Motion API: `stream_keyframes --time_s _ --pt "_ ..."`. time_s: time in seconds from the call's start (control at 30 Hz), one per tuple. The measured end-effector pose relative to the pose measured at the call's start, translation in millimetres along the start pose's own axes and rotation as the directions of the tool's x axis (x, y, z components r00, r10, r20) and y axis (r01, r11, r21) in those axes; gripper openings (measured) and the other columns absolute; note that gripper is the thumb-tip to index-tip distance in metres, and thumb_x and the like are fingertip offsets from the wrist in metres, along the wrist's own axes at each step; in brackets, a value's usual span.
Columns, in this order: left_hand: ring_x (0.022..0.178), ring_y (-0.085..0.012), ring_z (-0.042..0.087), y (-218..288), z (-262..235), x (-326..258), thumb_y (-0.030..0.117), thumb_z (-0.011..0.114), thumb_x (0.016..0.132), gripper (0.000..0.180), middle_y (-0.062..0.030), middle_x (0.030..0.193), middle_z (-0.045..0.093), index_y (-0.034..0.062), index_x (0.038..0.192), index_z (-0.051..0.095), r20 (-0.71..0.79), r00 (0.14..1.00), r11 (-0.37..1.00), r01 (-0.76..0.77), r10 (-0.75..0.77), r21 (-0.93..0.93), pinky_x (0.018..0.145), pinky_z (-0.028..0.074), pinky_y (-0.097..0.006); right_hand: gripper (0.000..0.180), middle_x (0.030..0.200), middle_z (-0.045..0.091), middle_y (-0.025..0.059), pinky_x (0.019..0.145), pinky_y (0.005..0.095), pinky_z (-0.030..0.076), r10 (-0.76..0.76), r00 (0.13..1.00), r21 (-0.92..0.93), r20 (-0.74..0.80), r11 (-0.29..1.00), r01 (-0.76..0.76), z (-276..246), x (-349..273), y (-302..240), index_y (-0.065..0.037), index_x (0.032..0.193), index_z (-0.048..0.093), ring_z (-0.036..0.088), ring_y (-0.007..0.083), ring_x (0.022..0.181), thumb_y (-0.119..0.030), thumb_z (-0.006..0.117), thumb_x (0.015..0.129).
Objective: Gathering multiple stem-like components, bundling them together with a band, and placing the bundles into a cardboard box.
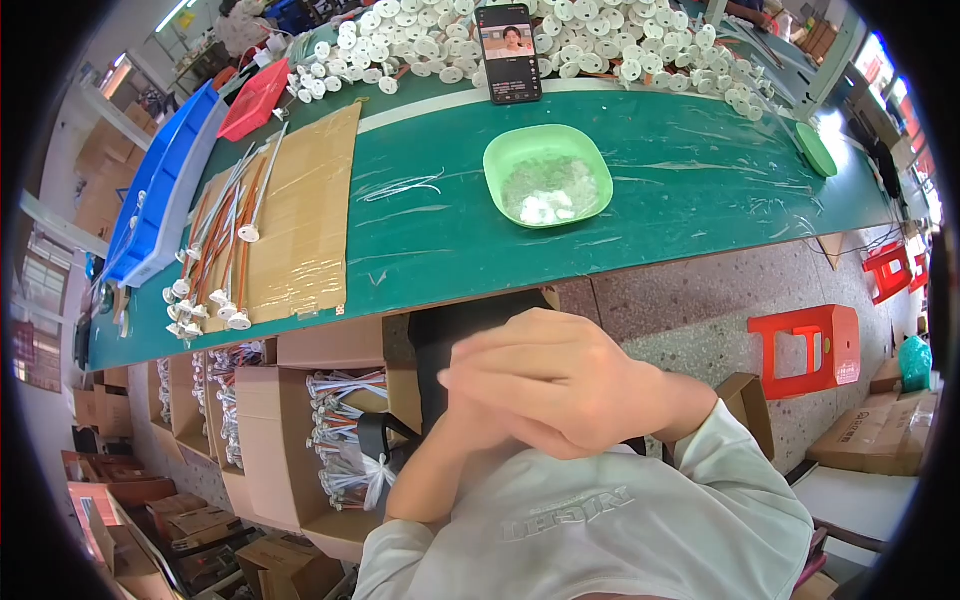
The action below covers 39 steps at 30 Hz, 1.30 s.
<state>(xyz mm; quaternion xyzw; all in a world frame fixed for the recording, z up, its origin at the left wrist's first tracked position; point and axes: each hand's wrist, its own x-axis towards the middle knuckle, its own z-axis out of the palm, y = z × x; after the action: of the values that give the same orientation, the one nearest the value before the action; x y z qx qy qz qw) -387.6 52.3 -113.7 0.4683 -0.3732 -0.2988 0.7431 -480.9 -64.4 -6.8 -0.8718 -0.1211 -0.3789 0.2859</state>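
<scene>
My right hand (562, 385) is folded over my left hand (476, 422), both raised in front of my shirt, just short of the table's edge. The right fingers are bent and pressed together across the left hand. Most of the left fingers are covered, and whatever may lie between the palms is hidden. Beyond them on the green table (430, 240) sits a light green bowl (548, 138) with small clear and white bits in it. Left of the bowl lie a few thin white strips (402, 186). A bundle of white-headed pieces with orange and white leads (225, 235) rests on a cardboard sheet (300, 215).
A heap of white disc-headed pieces (420, 45) fills the table's back, a phone (512, 60) propped before it. Blue (165, 190) and red bins (255, 100) line the left. Below stand cartons of wired pieces (270, 440). Red stools (806, 350) stand right.
</scene>
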Motion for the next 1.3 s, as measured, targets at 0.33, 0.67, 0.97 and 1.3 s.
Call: stream_keyframes --time_s 0.33,0.67,0.97,1.3 --pt "0.061 -0.0105 0.055 23.5 22.4 9.7 0.002 0.08 0.068 0.02 -0.0073 0.072 0.06 0.0027 0.08 0.064 0.015 0.999 0.999 -0.041 0.041 -0.035 0.051 0.041 -0.026 0.047 0.106 0.065 0.0198 0.081 0.0408 0.051 0.212 0.956 -0.228 0.203 0.96 -0.164 8.8 -2.0 2.8 0.006 0.114 0.06 0.063 0.0345 0.102 -0.02 0.069 0.077" --pt "0.046 -0.0137 0.049 53.9 4.2 37.8 -0.001 0.08 0.066 0.018 -0.0065 0.055 0.053 0.003 0.068 0.063 0.456 0.861 0.944 -0.308 0.224 0.117 0.043 0.033 -0.027 0.075 0.124 0.057 0.0213 0.093 0.0461 0.047 0.113 0.993 0.153 0.021 0.981 -0.115 -17.6 -25.1 8.5 0.005 0.128 0.05 0.059 0.0366 0.109 -0.03 0.08 0.07" --pt "0.043 -0.0059 0.042 64.3 45.6 34.1 -0.003 0.071 0.076 0.02 0.0002 0.048 0.047 -0.0001 0.06 0.06 0.005 0.991 0.969 -0.132 0.134 0.208 0.042 0.032 -0.023 0.057 0.109 0.062 0.0159 0.083 0.0395 0.051 0.466 0.882 0.364 0.071 0.811 -0.458 86.6 -85.1 17.8 -0.002 0.119 0.056 0.062 0.0343 0.096 -0.021 0.079 0.069" --pt "0.109 -0.0239 0.057 36.0 16.2 25.3 0.026 0.084 0.066 0.103 -0.0145 0.12 0.057 -0.0033 0.145 0.025 -0.213 0.916 0.941 -0.325 0.339 0.098 0.099 0.041 -0.037 0.012 0.072 0.065 0.008 0.059 0.0308 0.048 0.797 0.598 0.58 0.083 0.449 -0.679 58.5 -80.6 20.4 -0.002 0.085 0.065 0.061 0.0146 0.064 -0.01 0.059 0.09"
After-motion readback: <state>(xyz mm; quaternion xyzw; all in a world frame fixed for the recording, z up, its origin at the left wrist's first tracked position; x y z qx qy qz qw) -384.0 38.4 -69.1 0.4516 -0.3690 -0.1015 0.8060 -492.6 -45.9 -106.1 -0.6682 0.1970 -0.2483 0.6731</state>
